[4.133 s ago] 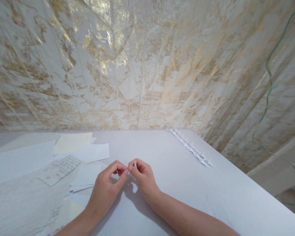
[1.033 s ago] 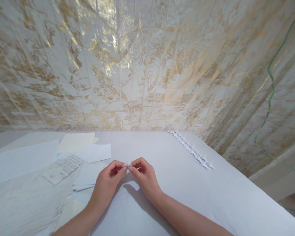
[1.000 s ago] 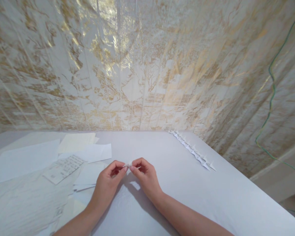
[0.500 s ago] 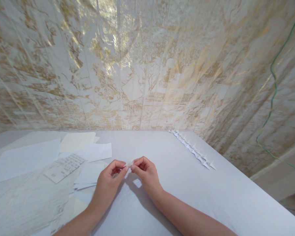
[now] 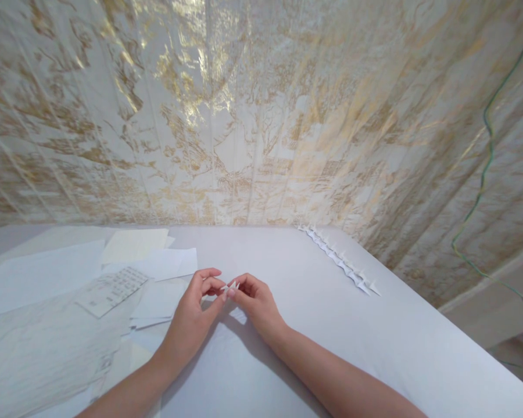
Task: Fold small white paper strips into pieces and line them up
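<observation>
My left hand (image 5: 194, 313) and my right hand (image 5: 255, 302) meet fingertip to fingertip just above the white table (image 5: 314, 325). Between them they pinch a tiny folded white paper piece (image 5: 230, 287). The left thumb and fingers close on its left end, while the right thumb and forefinger close on its right end. Most of the piece is hidden by the fingers. A row of several small folded white paper pieces (image 5: 340, 261) lies along the table's right edge, well away from both hands.
Loose white sheets (image 5: 39, 273) and a printed slip (image 5: 111, 287) are spread over the left of the table, close to my left hand. A gold-patterned wall (image 5: 244, 116) rises right behind the table. A green wire (image 5: 479, 191) hangs at the right.
Both hands stay pinched on the small paper piece and have shifted slightly away from me. The left forefinger has lifted a little. The papers and the row have not moved.
</observation>
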Demonstrator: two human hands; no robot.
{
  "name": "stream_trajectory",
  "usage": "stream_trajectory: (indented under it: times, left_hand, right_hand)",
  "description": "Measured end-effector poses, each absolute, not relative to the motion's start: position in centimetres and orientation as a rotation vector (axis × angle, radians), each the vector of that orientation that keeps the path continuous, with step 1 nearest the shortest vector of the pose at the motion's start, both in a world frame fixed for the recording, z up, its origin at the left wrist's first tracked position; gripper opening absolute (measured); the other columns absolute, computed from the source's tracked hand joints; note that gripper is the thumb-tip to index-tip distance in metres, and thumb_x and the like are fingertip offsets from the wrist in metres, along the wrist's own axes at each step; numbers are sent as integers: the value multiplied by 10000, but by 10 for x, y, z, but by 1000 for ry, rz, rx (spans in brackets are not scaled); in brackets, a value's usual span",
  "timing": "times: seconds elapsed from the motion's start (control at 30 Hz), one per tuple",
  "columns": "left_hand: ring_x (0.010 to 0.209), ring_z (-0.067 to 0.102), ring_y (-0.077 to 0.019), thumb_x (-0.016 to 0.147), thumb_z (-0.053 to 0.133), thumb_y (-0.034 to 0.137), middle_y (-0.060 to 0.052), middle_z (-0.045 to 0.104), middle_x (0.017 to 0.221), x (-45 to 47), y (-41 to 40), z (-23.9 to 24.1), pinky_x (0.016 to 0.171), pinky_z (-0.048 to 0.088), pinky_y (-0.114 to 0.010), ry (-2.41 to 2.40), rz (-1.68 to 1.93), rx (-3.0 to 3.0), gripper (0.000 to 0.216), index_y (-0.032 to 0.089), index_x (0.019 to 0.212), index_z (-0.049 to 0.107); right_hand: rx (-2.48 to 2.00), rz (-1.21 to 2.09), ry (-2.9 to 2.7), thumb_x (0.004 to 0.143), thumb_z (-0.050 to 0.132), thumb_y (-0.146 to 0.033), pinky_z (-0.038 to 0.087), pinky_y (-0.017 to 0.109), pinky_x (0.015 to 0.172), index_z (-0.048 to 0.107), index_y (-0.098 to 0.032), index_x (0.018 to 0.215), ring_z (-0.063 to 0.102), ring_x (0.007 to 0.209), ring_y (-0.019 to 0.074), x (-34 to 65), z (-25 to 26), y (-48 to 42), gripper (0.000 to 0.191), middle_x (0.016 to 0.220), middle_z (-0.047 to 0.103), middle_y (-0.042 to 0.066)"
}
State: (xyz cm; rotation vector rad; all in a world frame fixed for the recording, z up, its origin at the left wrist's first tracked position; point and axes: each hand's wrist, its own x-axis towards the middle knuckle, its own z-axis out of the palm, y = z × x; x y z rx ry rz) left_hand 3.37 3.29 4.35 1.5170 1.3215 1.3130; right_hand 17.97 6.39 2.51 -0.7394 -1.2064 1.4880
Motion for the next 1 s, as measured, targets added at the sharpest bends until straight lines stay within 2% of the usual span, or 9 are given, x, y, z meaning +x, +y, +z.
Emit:
stream_trajectory:
  times: [0.17,0.33,0.5,0.67,0.87,1.0]
  left_hand:
    - [894,605,-221,860,587,431,12,667,880,33,33,40,885,429,-368,1343,1259,1592,286,255,1071,509]
    - [785,591,-208,857,588,471,11,654,806,35,35,40,757,434,-317,1325,1159,1683,244,236,813,636]
    - [713,531,-173,846,582,435,43,534,706,34,36,44,690,394,-277,1307,1174,1747,297,234,630,551]
    - [686,493,-158,811,606,386,56,491,695,34,37,44,676,371,-270,1287,1162,1790,269,237,613,504]
    - [640,463,-150,847,574,382,68,462,671,35,38,39,618,351,-264,1294,1138,1813,262,241,642,493]
    - [668,470,-153,837,586,377,64,468,693,34,39,39,645,354,-268,1297,1148,1831,282,243,629,452]
  right_hand:
    - [-772,1460,-1168,642,857,-416,425,324,726,693,-207,689,596,686,167,181,26,64,270,704,694,13]
    - [-840,1410,-1183,653,833,-356,380,302,671,700,-208,675,513,616,138,182,32,61,201,667,653,-7]
    - [-836,1485,-1126,661,814,-397,362,295,673,697,-194,642,494,614,138,181,35,59,235,626,635,-3]
    - [-868,1534,-1015,633,813,-409,327,284,645,672,-187,594,435,575,126,181,31,58,266,565,587,-19]
    - [-869,1546,-984,621,815,-416,314,286,662,653,-190,585,426,594,132,180,26,60,281,567,575,-20]
    - [-868,1554,-976,619,814,-425,302,287,661,639,-192,576,410,594,133,178,26,59,294,569,573,-19]
